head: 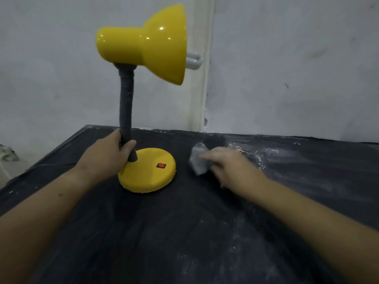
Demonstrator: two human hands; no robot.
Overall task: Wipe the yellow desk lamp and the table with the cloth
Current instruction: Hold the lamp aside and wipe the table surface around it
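The yellow desk lamp (pixel 149 44) stands on the black-covered table (pixel 184 232), left of centre. Its round yellow base (pixel 147 177) carries a red switch (pixel 161 165), and a white bulb pokes out of the shade on the right. My left hand (pixel 108 156) is wrapped around the bottom of the grey flexible neck (pixel 126 103). To the right of the base, my right hand (pixel 229 165) presses a crumpled grey cloth (pixel 198 160) onto the table. The cloth and the base are apart.
White dust smears the table cover (pixel 266 154) to the right of and behind my right hand, with fainter streaks near the front. A pale wall (pixel 287 68) rises directly behind the table's far edge. The table's left edge slants down at the left.
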